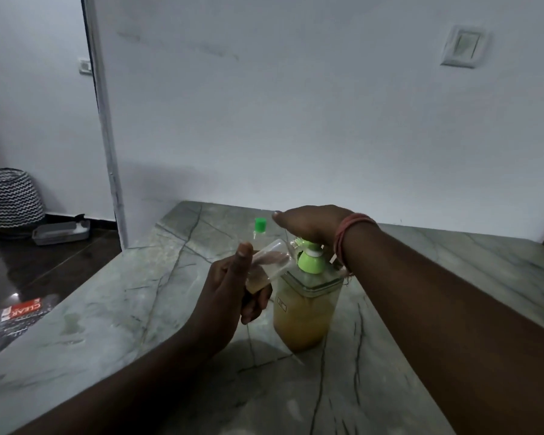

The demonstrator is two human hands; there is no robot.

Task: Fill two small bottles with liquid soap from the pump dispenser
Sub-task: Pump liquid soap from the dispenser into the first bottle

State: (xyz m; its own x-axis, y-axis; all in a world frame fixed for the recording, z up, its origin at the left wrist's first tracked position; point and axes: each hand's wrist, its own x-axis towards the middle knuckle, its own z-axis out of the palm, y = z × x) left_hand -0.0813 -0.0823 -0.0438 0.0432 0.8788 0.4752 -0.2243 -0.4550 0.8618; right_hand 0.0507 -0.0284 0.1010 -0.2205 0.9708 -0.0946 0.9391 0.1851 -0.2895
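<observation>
While hands work, floor packet (22, 310) reads "CLEAR" (inverted), dispenser label (282, 306) illegible

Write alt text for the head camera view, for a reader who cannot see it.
A person's right hand presses the green pump of a soap dispenser of amber liquid, while the left hand holds a small clear bottle tilted with its mouth at the spout. A second small bottle with a green cap stands behind on the marble counter.

Marble counter (107, 324) under pump dispenser (305, 309)
</observation>
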